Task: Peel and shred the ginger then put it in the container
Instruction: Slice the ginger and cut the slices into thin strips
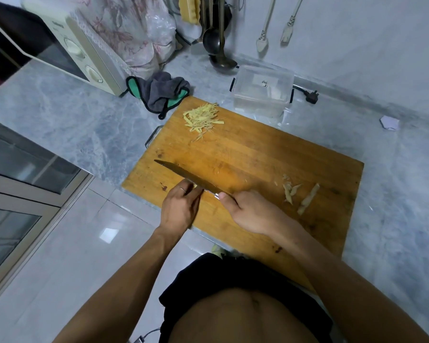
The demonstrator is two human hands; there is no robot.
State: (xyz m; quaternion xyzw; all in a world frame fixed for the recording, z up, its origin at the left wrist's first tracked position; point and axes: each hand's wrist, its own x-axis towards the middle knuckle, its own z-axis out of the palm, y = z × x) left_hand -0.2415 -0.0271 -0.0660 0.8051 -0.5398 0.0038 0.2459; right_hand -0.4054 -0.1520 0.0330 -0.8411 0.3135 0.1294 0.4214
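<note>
1. Cutting board [270,154]: a wooden board lying at an angle across the grey marbled surface [84,115], filling the middle of the frame.
2. Right hand [248,211]: lower centre, fingers curled round the handle of the knife [188,175], thumb laid along the top near the blade's base.
3. Knife: the dark blade runs from the right hand up and to the left across the board's near-left part, its tip pointing toward the left edge of the frame.
4. Left hand [181,206]: just left of the blade, fingers bent down onto the board beside the steel. A small pale bit shows at its fingertips against the blade; whether the fingers pinch it or only press on it cannot be told.
5. Shredded ginger [203,118]: a loose heap of pale yellow strips on the board's far corner, upper centre of the frame, well apart from both hands.
6. Ginger peelings [300,194]: several tan scraps on the board to the right of the right hand.
7. Container [263,91]: a clear plastic box on the surface just beyond the board's far edge, upper right of centre, near the shredded ginger.
8. Cloth [159,92]: grey with green trim, bunched on the surface left of the board's far corner, beside a cream microwave oven [79,50] at upper left.
</note>
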